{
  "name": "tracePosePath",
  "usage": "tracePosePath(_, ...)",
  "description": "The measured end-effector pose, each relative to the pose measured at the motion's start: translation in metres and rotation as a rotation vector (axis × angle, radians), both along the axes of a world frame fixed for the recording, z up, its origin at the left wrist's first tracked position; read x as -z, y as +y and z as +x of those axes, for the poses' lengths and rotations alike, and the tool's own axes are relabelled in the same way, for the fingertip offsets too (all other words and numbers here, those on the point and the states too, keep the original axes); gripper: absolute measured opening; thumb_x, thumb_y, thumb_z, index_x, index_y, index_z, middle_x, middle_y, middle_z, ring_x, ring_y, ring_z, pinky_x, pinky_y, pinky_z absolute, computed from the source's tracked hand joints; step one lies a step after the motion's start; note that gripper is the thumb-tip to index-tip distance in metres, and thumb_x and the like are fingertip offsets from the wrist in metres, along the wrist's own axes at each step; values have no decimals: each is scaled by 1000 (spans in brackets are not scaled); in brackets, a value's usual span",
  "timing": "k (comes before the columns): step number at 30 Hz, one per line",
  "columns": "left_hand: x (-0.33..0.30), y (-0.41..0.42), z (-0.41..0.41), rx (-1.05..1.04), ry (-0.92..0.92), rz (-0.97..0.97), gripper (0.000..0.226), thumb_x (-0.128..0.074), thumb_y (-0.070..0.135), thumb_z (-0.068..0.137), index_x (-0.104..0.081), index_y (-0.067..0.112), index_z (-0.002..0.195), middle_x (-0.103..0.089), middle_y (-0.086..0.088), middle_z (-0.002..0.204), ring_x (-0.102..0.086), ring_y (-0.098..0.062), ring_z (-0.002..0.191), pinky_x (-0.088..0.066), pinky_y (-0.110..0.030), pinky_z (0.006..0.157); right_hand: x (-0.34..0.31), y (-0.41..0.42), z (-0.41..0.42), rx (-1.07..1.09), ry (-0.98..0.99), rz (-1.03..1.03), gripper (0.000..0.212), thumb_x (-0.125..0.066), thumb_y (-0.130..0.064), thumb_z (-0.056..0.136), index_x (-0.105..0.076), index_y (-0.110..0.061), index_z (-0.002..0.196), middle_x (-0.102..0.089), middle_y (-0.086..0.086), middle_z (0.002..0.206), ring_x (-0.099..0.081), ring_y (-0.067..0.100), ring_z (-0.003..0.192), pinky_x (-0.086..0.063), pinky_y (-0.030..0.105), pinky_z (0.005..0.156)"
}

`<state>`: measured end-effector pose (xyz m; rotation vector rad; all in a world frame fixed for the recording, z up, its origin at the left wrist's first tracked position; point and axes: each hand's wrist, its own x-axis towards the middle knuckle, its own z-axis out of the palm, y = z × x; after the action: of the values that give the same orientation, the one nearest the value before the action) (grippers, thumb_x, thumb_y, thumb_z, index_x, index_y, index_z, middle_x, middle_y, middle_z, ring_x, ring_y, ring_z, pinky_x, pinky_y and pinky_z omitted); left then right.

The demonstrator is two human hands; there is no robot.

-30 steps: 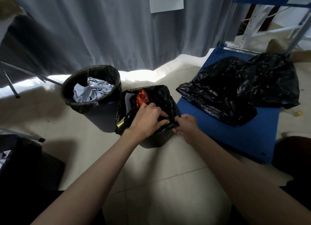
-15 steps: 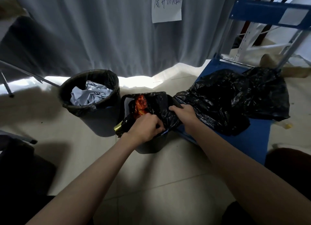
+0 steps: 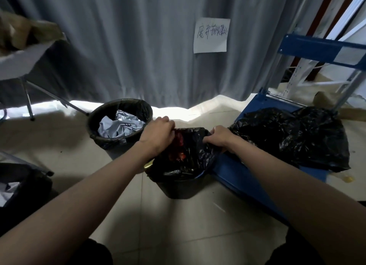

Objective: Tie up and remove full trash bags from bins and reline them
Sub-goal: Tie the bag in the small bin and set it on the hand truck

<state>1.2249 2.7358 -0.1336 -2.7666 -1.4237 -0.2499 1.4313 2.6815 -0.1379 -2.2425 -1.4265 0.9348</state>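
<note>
Grey curtain fills the back wall, handwritten paper note pinned on it; pale tiled floor underneath. Blue cart just right of the right fingers, loose black bags piled on it. Second lined bin with crumpled paper just left of the left fingers. Near bin sits below both hands. Left hand and right hand both curled, gripping the trash bag rim at opposite sides.

Looks like storage/back rm: blue flatbed cart, metal racking, handwritten sign on curtain.
</note>
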Motion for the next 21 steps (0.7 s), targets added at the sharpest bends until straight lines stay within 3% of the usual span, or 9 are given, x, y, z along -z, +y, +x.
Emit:
tracePosePath(2,6,2,-12,-160,-3,-70,31,-50,25,96,-57,5,118,-56,-15,120,-55,-35,111,-46,-45,89,13,2,-5,-23,-60,20,29,-75,-29,83,-55,-9,79,-63,11,91,-61,29,90,-51,36,76)
tracePosePath(5,22,9,-26,-304,-72,-287,38,-52,27,95,-49,2,123,-48,-21,130,-51,-42,118,-41,-48,94,33,7,-13,-41,-118,23,46,-76,-21,81,-55,-9,119,-56,13,126,-57,31,111,-49,35,92)
tracePosePath(8,33,17,-30,-375,-108,-489,47,-58,28,94,-45,3,131,-55,-22,131,-53,-40,121,-43,-43,95,47,7,-16,-39,-128,20,48,-69,-13,84,-48,-20,127,-40,13,134,-51,33,116,-47,38,96)
tracePosePath(10,38,17,-29,-385,-127,-524,48,-59,28,94,-44,7,134,-55,-20,131,-52,-38,122,-42,-42,96,55,6,-15,-35,-137,41,46,-66,-10,85,-49,-20,127,-41,11,134,-48,33,120,-45,40,99)
tracePosePath(15,52,20,-30,-373,-66,-450,46,-60,19,92,-43,4,132,-53,-21,130,-52,-40,121,-42,-44,95,60,1,-6,33,-87,37,19,-59,-6,86,-56,-23,95,-57,7,121,-56,31,112,-49,42,96)
tracePosePath(17,51,23,-31,-357,-22,-467,43,-62,16,90,-43,5,128,-57,-21,125,-56,-40,117,-44,-43,91,56,3,4,-4,-71,9,11,-52,-7,90,-60,-14,92,-62,12,115,-59,32,107,-50,42,94)
tracePosePath(19,44,25,-31,-330,12,-520,34,-64,10,86,-46,7,115,-61,-19,114,-61,-39,107,-49,-41,79,54,3,13,-2,34,-21,13,-50,-9,89,-59,-1,86,-61,14,94,-58,30,89,-50,36,76)
tracePosePath(21,38,27,-32,-339,-16,-631,30,-65,-1,79,-47,10,100,-63,-18,101,-65,-36,95,-57,-43,72,54,2,18,82,208,-26,19,-59,-19,79,-45,-9,70,-43,6,72,-42,22,71,-33,33,61)
